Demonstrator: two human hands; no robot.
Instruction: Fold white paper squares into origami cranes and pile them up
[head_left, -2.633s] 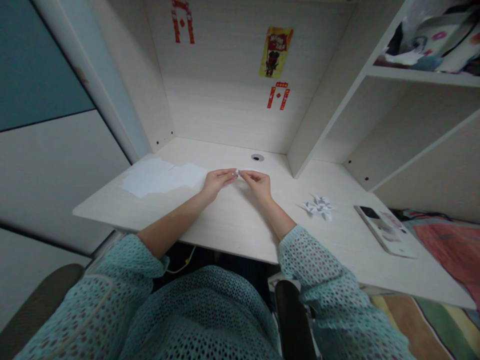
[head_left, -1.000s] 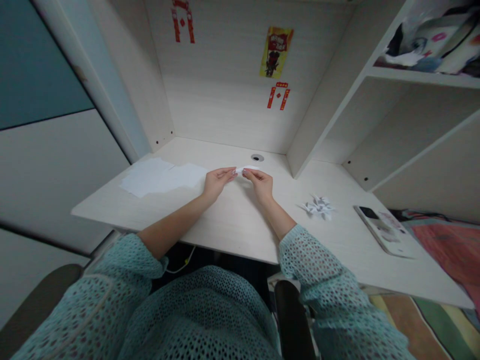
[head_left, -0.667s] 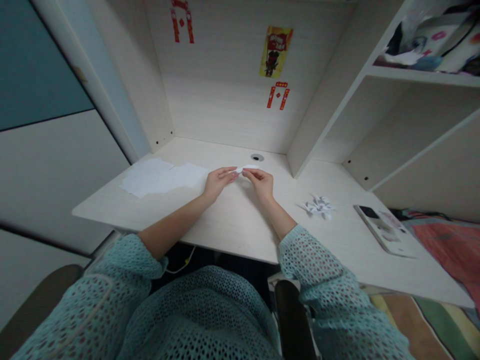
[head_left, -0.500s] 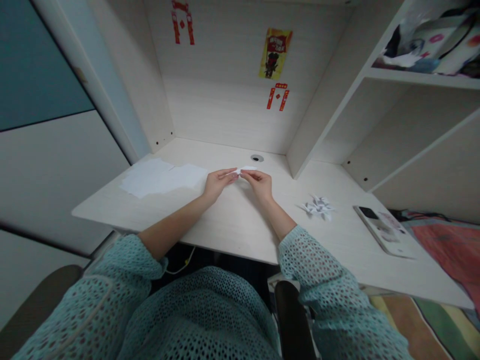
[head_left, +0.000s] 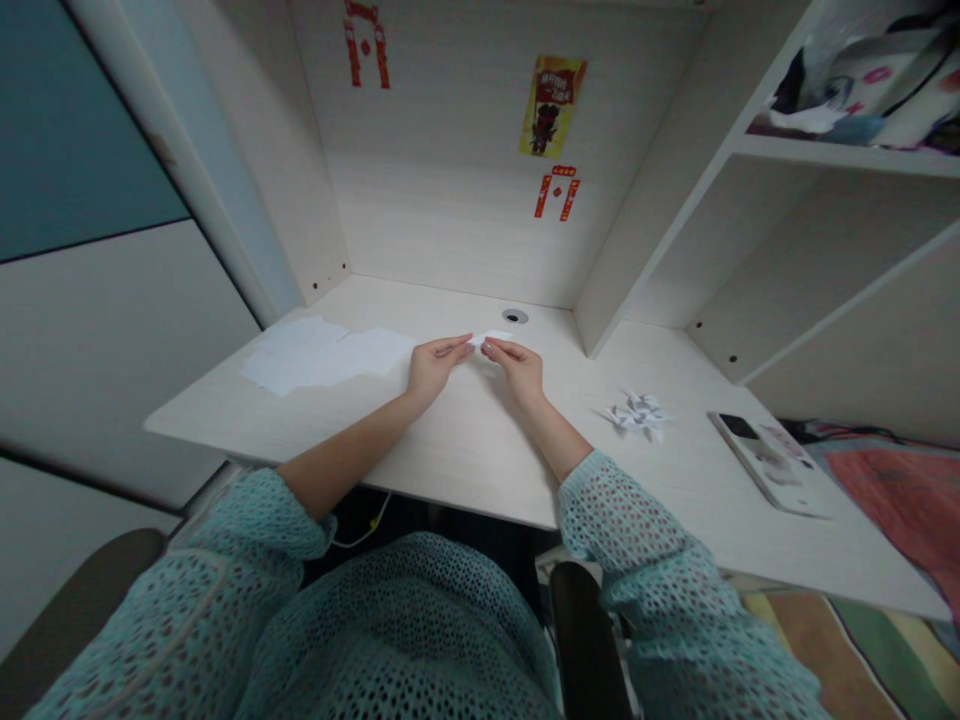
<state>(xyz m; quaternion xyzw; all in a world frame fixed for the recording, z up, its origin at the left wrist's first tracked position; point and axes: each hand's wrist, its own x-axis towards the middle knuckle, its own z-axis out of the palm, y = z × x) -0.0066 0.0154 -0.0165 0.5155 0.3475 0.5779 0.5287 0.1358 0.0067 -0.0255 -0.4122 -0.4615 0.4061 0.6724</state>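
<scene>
A small white piece of paper (head_left: pixel 493 337) is held between my two hands above the desk (head_left: pixel 465 440). My left hand (head_left: pixel 436 362) pinches its left side with thumb and fingers. On the other side, my right hand (head_left: pixel 519 364) grips the paper, its thumb and forefinger pressed together. The fingers cover much of the paper, so its exact folds are hidden. To the right lies a cluster of small folded white paper cranes (head_left: pixel 637 414). Flat white sheets of paper (head_left: pixel 315 350) lie spread out on the left of the desk.
A phone (head_left: pixel 769 463) lies at the desk's right side. A round cable hole (head_left: pixel 515 316) is set behind my hands. The upright shelf panel (head_left: pixel 637 220) meets the desk to the right. A reddish cloth (head_left: pixel 892 490) lies past the right edge.
My right fingertips have shifted slightly to the right along the paper, leaving a little more of it showing between the hands. The rest looks the same.
</scene>
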